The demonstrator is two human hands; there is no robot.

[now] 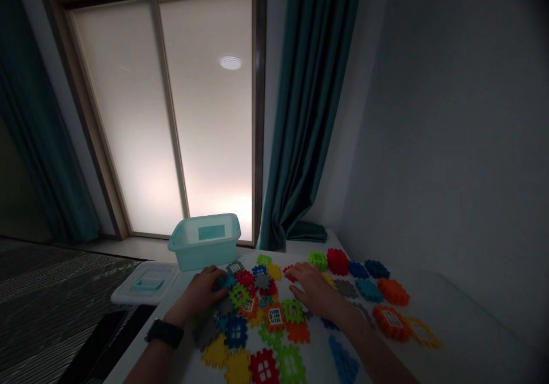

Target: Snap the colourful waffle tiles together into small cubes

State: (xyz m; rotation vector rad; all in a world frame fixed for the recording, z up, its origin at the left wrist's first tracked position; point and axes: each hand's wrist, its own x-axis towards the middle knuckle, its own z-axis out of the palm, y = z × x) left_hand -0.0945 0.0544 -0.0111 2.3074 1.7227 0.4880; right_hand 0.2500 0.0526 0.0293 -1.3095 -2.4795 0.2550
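Tiles of chunky interlocking plastic (253, 315) lie in a loose heap across a white tabletop (454, 309) on my feed, in red, yellow, green, blue, orange and grey, some with little white window panes. The left hand (201, 292) is on top of the heap, fingers bunched over a teal-blue tile (225, 282), but from my end I can't tell if they're actually pinching it. The right hand (315, 291) is flat and open, fingers (302, 275) spread wide, with the tips right by a red tile (288, 272) on the far side of the heap. Further right there's a looser scatter of tiles, and an orange window tile (390, 323) sits just beside a yellow frame-shaped tile (422, 333). A blue triangular roof piece (343, 361) lies apart, near the front. Past the heap, at the far edge of the table, a pale teal translucent plastic bin (205, 242) stands upright, with a white plastic lid with a teal handle (146, 284) just left of it. Black smartwatch (164, 333) on the left wrist, and behind it all are frosted window panels (124, 115) and a dark teal curtain (309, 103)
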